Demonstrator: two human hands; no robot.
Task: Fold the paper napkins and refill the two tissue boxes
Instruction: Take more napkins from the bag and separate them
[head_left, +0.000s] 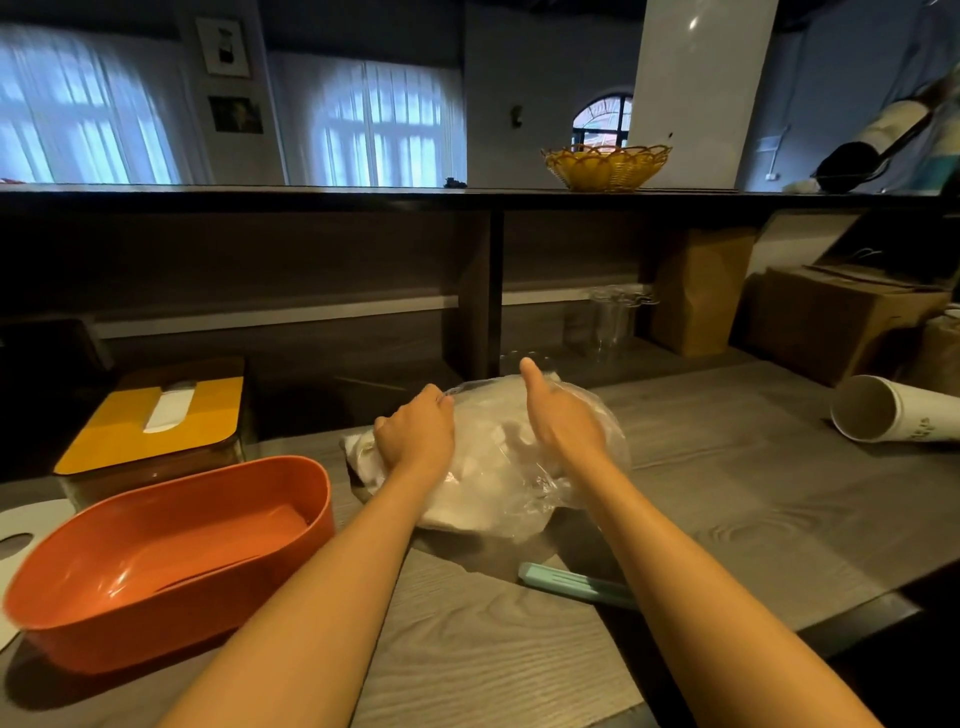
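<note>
A clear plastic bag of white paper napkins (493, 467) lies on the grey wooden table (727, 493) ahead of me. My left hand (415, 436) grips the bag's left end with curled fingers. My right hand (561, 415) lies against the bag's right side, thumb pointing up; its fingers are hidden behind the plastic. An open orange tissue box (171, 561) stands empty at the near left. Behind it stands a second tissue box with a yellow lid (156, 421), a white napkin poking from its slot.
A white lid with an oval slot (21, 540) lies at the far left edge. A pale green clip (571, 584) lies near my right forearm. A stack of paper cups (893, 410) lies on its side at the right. Cardboard boxes (831, 317) and shelves stand behind.
</note>
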